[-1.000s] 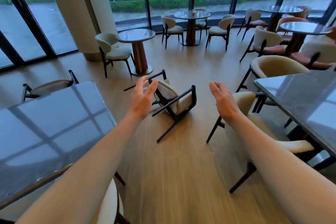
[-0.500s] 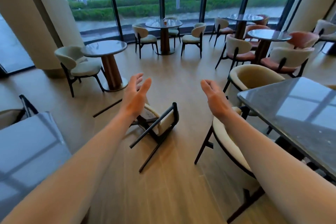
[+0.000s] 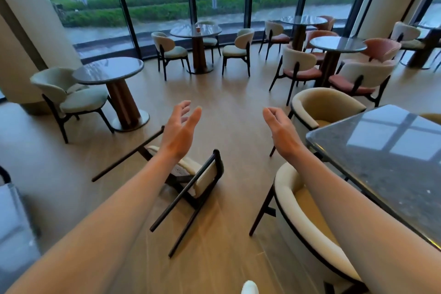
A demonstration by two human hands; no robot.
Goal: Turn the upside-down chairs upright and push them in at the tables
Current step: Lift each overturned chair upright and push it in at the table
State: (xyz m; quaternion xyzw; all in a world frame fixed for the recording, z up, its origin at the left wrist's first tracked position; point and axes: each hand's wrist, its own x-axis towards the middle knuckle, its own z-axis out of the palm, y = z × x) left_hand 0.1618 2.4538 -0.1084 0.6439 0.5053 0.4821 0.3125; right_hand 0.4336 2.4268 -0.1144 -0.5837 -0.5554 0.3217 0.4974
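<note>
An overturned chair [image 3: 202,179] with a cream seat and black legs lies on the wooden floor just ahead, its legs sticking out toward me and to the left. My left hand [image 3: 180,130] hovers above it, fingers apart, holding nothing; my forearm hides part of the seat. My right hand [image 3: 279,130] is raised to the right of the chair, also empty with fingers loosely spread. Neither hand touches the chair.
A dark square table [image 3: 386,162] stands at my right with two cream tub chairs [image 3: 300,219] against it. A round table [image 3: 108,70] with a pale chair is at the left by a column. More tables and chairs line the windows. Another table edge [image 3: 14,234] is at lower left.
The view has swung right and closer to the fallen chair, which now sits lower in the frame. The left table has slid almost out of view. Both hands stay raised and empty.
</note>
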